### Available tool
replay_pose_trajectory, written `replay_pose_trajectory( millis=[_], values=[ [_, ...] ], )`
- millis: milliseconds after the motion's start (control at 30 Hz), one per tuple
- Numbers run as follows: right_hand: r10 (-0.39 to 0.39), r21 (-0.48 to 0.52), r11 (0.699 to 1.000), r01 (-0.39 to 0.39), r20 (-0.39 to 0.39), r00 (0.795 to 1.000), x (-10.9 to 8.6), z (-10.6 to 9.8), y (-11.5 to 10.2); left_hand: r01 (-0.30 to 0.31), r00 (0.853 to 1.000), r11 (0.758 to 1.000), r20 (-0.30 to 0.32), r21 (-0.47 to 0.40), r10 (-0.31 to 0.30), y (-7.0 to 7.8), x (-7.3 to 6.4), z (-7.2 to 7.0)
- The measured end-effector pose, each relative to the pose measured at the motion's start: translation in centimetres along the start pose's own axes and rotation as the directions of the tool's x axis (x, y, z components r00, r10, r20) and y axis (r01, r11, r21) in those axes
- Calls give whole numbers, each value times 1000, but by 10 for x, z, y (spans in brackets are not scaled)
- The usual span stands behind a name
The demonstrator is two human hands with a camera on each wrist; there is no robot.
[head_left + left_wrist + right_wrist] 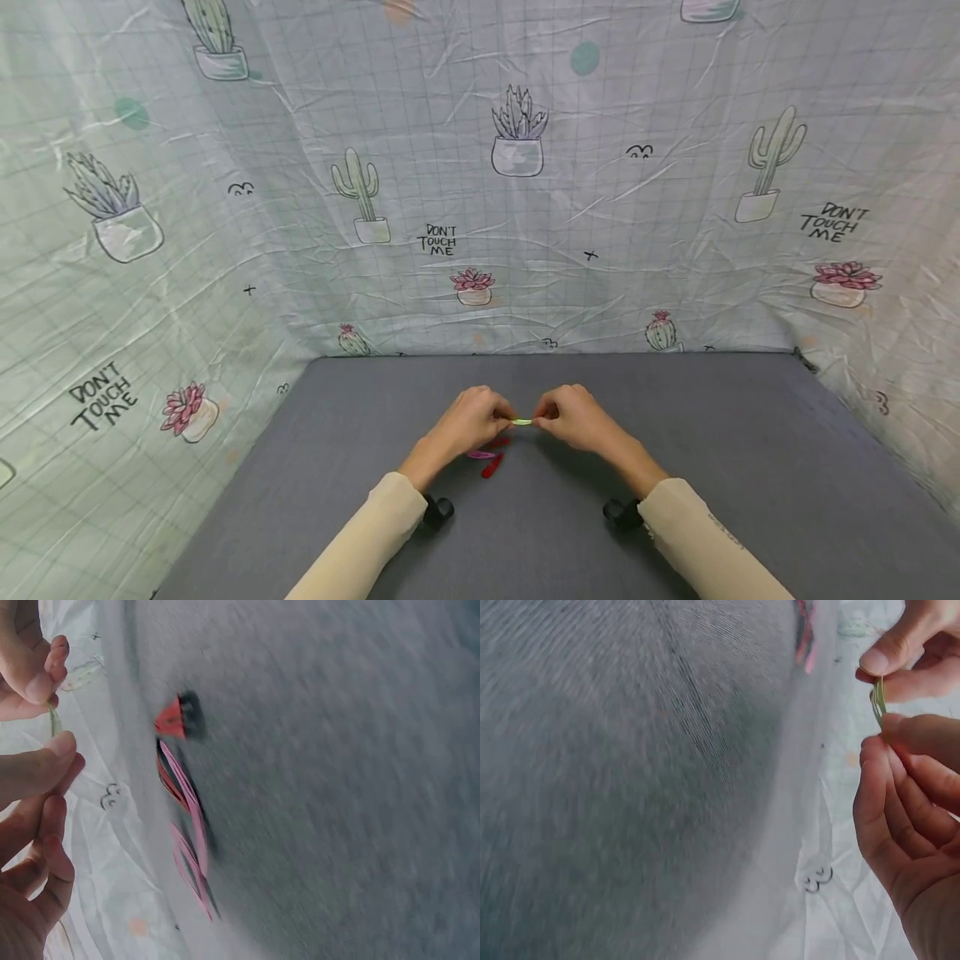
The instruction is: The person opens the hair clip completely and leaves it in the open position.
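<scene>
Both hands meet over the middle of the table. Between them is a thin light-green snap hair clip [522, 422], seen nearly edge-on. My left hand [474, 418] pinches one end of it with thumb and forefinger. The other end is pinched by my right hand [576, 417]. In the right wrist view the green clip [878, 703] shows as a slim, slightly bowed strip, its tips hidden under the fingers. Beneath my left hand lie a red clip [492, 466], a pink clip [480, 455] and another red clip [497, 442], partly hidden by that hand.
The dark grey table [337, 467] reaches back to a pale curtain [585, 308] printed with potted cacti, which also hangs along both sides. A black strap with a small round device [438, 510] sits at the left wrist, and a similar device [622, 513] at the right.
</scene>
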State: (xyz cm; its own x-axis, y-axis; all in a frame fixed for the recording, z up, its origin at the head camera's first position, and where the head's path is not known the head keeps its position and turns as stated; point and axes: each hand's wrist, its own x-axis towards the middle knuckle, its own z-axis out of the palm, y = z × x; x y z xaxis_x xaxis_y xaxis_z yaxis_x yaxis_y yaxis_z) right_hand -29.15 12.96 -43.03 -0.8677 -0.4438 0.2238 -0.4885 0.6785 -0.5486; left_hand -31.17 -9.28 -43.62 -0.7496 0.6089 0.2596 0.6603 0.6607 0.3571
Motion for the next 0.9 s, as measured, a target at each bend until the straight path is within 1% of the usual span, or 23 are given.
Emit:
replay_pose_trajectory(
  millis=[200,333,467,567,733,900],
  values=[
    [-33,104,994,34,-14,999,-18,-12,10,-13,999,1000,-51,-23,12,14,-2,2],
    [-50,138,989,53,-28,998,-32,-17,15,-36,996,998,-77,-45,32,23,-4,5],
    [-70,152,985,75,-42,997,-44,-19,16,-39,994,996,-103,-79,31,29,-5,8],
    [-77,152,985,85,-60,995,-52,-19,15,-31,993,993,-117,-118,17,33,-7,10],
    [-93,172,978,115,-128,987,-59,-16,16,-11,990,981,-141,-195,-17,38,-11,13],
    [-103,223,964,145,-189,977,-63,-14,22,-29,986,958,-164,-285,-20,41,-12,18]
  ],
)
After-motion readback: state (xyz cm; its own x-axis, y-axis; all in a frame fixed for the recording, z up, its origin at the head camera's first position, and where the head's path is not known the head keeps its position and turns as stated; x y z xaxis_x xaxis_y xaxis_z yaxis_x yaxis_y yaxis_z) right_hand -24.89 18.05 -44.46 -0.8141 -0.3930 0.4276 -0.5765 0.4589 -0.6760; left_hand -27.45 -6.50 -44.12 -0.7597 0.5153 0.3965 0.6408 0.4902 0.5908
